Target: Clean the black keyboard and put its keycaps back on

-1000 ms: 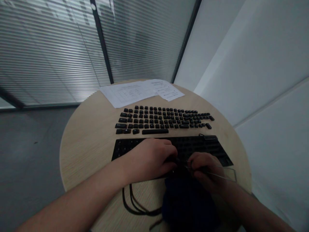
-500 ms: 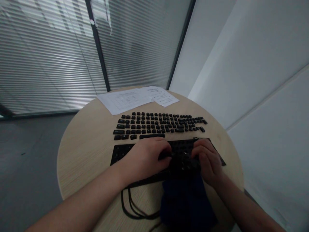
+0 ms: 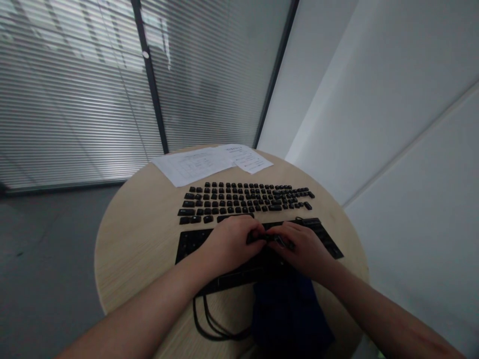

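A black keyboard (image 3: 190, 243) lies across the round table with its loose keycaps (image 3: 239, 197) laid out in rows just behind it. Over the middle of the keyboard, my left hand (image 3: 230, 244) is closed, thumb and fingers pinched around a small dark object. My right hand (image 3: 305, 249) comes in from the right with its fingers closed at the same spot, almost touching the left fingertips. Between the hands a shiny edge shows, but the dark object's kind is too dim to make out. A long black spacebar (image 3: 224, 218) lies partly behind my left hand.
Printed papers (image 3: 192, 167) lie at the back of the wooden table (image 3: 130, 244). A black cable (image 3: 209, 331) loops below the keyboard's near edge, beside something dark blue (image 3: 290, 314). Window blinds (image 3: 75, 109) stand behind, and a white wall (image 3: 404, 124) rises on the right.
My right hand has moved left from the keyboard's right part to meet my left hand, its fingers now closed at the dark object. The whole view has shifted slightly.
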### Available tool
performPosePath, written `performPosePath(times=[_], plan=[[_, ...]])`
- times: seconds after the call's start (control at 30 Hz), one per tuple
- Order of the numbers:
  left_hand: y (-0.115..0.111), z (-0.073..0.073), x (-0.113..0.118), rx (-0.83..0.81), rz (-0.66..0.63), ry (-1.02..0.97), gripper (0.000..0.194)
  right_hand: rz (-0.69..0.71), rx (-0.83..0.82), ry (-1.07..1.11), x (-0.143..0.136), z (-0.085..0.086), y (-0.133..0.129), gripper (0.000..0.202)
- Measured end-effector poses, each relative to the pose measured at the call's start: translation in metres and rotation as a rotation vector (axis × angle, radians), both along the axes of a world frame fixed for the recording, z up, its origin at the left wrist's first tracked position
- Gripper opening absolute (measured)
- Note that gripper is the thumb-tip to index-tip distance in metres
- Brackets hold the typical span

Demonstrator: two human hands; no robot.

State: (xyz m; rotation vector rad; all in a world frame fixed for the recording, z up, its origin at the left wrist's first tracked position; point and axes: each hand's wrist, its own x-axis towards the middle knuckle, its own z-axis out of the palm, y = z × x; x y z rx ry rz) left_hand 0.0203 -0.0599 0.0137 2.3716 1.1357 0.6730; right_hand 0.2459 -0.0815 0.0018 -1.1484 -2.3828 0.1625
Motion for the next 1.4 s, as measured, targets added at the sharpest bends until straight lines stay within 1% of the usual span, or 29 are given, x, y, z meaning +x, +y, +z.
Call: performPosePath(times=[0.07,0.13,0.3,0.37,0.43,0.53,0.67,0.93,1.17,1.3,1.4], plan=[[0.001,-0.002,-0.001,0.003,0.005,0.026,0.014,-0.024,-0.038,-0.043,0.001,0.002,0.006,0.018],[0.002,-0.005,-0.002,0.031,0.026,0.075,0.021,-0.082,-0.052,-0.084,0.004,0.003,0.018,0.019],[-0.001,-0.019,-0.002,0.165,0.082,0.271,0.056,-0.278,-0.066,-0.197,0.010,0.006,0.065,0.023],[-0.002,-0.025,0.001,0.196,0.084,0.310,0.064,-0.304,-0.103,-0.242,0.008,0.005,0.079,0.023],[-0.002,-0.031,0.003,0.201,0.099,0.331,0.066,-0.292,-0.144,-0.281,0.003,0.004,0.088,0.023],[0.000,-0.035,0.006,0.172,0.131,0.364,0.068,-0.257,-0.185,-0.313,-0.003,0.001,0.092,0.024],[0.002,-0.038,0.006,0.135,0.151,0.394,0.069,-0.244,-0.202,-0.320,-0.004,-0.003,0.094,0.025],[0.001,-0.038,0.005,0.165,0.163,0.386,0.066,-0.217,-0.224,-0.338,-0.002,-0.008,0.103,0.025],[0.000,-0.037,0.005,0.172,0.162,0.381,0.065,-0.210,-0.248,-0.354,-0.004,-0.011,0.103,0.029],[-0.001,-0.035,0.006,0.189,0.121,0.351,0.064,-0.208,-0.250,-0.362,-0.004,-0.012,0.103,0.029],[-0.002,-0.033,0.007,0.194,0.034,0.313,0.062,-0.200,-0.247,-0.365,-0.004,-0.011,0.103,0.029]])
